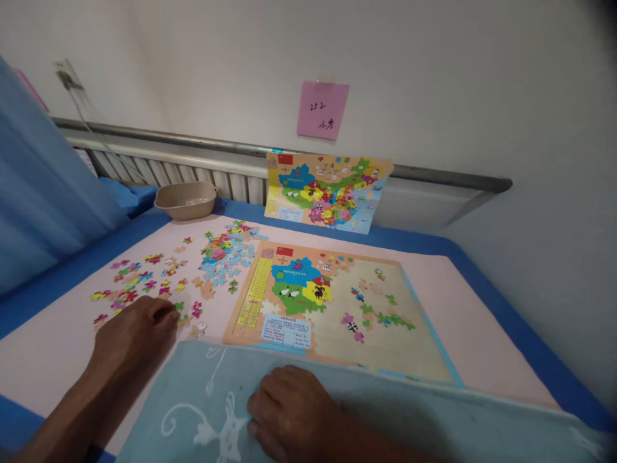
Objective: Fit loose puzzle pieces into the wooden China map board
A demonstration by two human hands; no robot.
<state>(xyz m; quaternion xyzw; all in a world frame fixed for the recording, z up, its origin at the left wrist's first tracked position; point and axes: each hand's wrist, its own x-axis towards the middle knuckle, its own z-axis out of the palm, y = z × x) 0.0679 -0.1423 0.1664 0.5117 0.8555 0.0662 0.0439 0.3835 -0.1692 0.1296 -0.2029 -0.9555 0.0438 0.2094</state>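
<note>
My left hand (137, 328) is over the pink surface at the left, fingers curled together at the near edge of the loose puzzle pieces (128, 296). A green piece (178, 308) shows right by its fingertips; whether they pinch it or another piece is hidden. My right hand (294, 411) rests in a loose fist on a light blue cloth (207, 379) with white cat drawings, and nothing shows in it. Beyond the cloth lies a partly filled map puzzle board (337, 360), its left side and upper edge assembled. Several pieces, including a pink one with a panda pattern (353, 326), lie on its bare part.
A printed map sheet (328, 193) leans against the wall rail (448, 177) behind the board. A heap of mostly blue pieces (226, 257) lies left of the board. At the back left stands a beige basin (187, 199). A blue curtain (43, 180) hangs at the left.
</note>
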